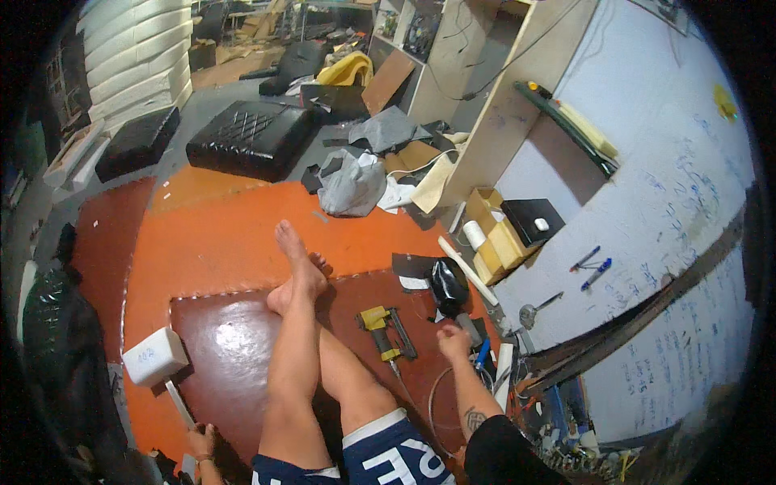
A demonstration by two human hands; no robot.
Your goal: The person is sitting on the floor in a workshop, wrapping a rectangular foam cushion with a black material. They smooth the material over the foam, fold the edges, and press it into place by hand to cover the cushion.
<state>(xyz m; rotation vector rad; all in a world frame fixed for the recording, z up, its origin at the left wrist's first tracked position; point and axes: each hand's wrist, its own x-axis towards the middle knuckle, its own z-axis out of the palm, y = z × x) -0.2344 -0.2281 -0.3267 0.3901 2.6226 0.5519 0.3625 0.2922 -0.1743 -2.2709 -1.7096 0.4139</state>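
Note:
My left hand (202,441) is closed round the lower end of a pale flat strip (179,402). At the strip's far end sits a white block (153,358) with rounded edges and blue writing, tilted over the mat. With its fingers curled, my right hand (454,343) is beside a grey piece (468,329); what it grips, if anything, is hidden. Just beyond lies a shiny black covered pad (449,284). Between my legs and that hand, a yellow and black pneumatic staple gun (386,331) lies on the brown mat (222,343), its hose trailing toward me.
My bare legs stretch across the mat. Grey fabric scraps (352,186) and a black quilted cushion (252,137) lie farther off. Along the right wall are yellow foam blocks (497,250), a black box (531,221) and scattered tools (558,412). Black sheeting (69,372) hangs at left.

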